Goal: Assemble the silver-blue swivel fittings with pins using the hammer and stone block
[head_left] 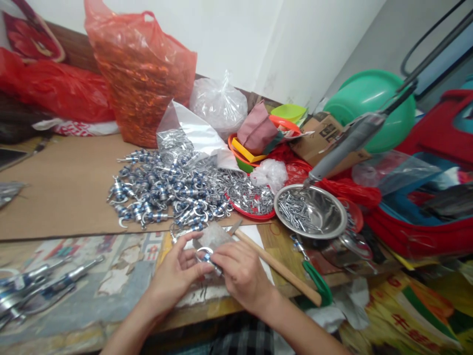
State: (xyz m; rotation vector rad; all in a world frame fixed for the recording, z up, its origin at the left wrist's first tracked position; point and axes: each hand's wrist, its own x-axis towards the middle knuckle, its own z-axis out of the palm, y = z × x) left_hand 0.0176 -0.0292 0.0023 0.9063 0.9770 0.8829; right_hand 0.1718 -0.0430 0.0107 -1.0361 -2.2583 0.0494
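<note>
Both hands meet over the front edge of the table. My left hand (176, 271) holds a small silver-and-blue metal fitting (205, 255) with a curved, hook-like arm, its thumb and fingers closed at the fitting's left side. My right hand (242, 271) pinches the same fitting from the right; its fingertips partly hide the piece. Just behind the hands sits a grey block (214, 237). To their right lies a hammer (283, 270), its wooden handle slanting toward the front edge. A large heap of similar fittings (158, 190) spreads across the cardboard behind.
Metal pins fill part of a steel bowl (332, 224). Beside it, a red tray (254, 215) carries small metal parts. A grey-handled lever tool (340, 143) slants over the bowl. More fittings (40, 288) lie at front left. Orange bag (142, 84) and green basin (384, 108) stand behind.
</note>
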